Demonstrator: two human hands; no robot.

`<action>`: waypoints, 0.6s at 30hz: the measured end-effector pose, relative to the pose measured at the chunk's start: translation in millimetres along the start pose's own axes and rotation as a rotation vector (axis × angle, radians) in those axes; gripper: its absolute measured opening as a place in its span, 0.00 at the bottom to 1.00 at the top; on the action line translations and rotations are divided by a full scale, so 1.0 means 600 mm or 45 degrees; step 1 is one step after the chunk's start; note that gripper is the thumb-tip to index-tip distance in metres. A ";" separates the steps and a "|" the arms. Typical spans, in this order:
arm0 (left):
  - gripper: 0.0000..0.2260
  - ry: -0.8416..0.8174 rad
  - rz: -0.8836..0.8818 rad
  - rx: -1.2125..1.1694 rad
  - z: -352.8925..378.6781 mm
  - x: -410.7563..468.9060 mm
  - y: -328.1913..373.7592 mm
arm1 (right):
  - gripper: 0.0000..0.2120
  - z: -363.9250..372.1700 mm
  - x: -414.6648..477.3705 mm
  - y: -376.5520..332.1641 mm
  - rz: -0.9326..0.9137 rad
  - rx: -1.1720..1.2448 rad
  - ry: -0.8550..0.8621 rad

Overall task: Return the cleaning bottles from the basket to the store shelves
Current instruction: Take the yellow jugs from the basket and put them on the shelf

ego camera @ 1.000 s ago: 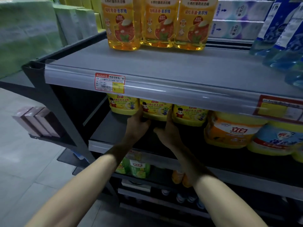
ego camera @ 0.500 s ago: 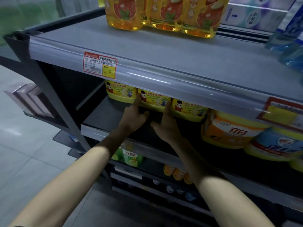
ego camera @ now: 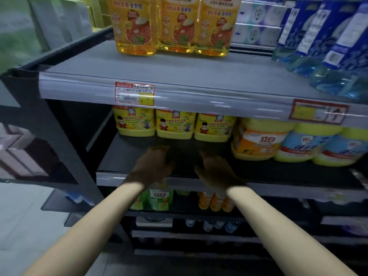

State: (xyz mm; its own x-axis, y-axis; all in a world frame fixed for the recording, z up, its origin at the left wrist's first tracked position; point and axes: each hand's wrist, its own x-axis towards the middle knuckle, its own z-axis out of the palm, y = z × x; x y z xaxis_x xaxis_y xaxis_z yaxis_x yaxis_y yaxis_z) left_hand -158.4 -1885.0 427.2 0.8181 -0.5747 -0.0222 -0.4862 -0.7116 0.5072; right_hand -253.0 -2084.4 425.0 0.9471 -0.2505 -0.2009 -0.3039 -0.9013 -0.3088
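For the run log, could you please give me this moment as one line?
left hand empty, open | right hand empty, open | three yellow bottles upright on shelf, untouched

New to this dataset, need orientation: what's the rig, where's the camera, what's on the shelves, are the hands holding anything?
There is no robot here: these are a person's two bare hands, filmed by a wide-angle camera worn on the head, looking forward and down. The left hand and right hand are over the bare front of the middle shelf and hold nothing. Behind them three yellow bottles stand in a row, with bigger tubs to their right. The top shelf carries orange bottles and, further right, blue bottles.
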 end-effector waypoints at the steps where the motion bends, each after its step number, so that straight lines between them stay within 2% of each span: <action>1: 0.18 -0.036 0.003 0.048 0.001 -0.006 0.009 | 0.32 -0.003 -0.017 0.003 0.031 -0.009 0.007; 4: 0.17 -0.160 0.034 0.164 0.012 -0.022 0.047 | 0.30 -0.013 -0.063 0.017 0.110 -0.013 0.073; 7: 0.17 -0.267 0.100 0.154 0.039 -0.030 0.098 | 0.27 -0.027 -0.108 0.039 0.206 -0.023 0.114; 11: 0.27 -0.340 0.169 0.230 0.086 -0.048 0.188 | 0.25 -0.037 -0.185 0.093 0.274 -0.036 0.225; 12: 0.26 -0.374 0.197 0.239 0.098 -0.053 0.212 | 0.25 -0.038 -0.203 0.111 0.313 -0.035 0.233; 15: 0.14 -0.498 0.293 0.227 0.137 -0.073 0.289 | 0.22 -0.035 -0.253 0.171 0.454 -0.072 0.165; 18: 0.11 -0.443 0.404 0.219 0.188 -0.085 0.366 | 0.19 -0.022 -0.310 0.243 0.517 -0.099 0.200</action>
State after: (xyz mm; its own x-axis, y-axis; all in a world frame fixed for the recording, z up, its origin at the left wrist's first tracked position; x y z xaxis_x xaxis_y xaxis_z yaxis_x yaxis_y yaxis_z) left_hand -341.4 -2057.6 442.6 0.4851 -0.8534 -0.1909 -0.7619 -0.5196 0.3868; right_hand -472.1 -2174.1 429.7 0.7585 -0.6351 -0.1460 -0.6517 -0.7410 -0.1621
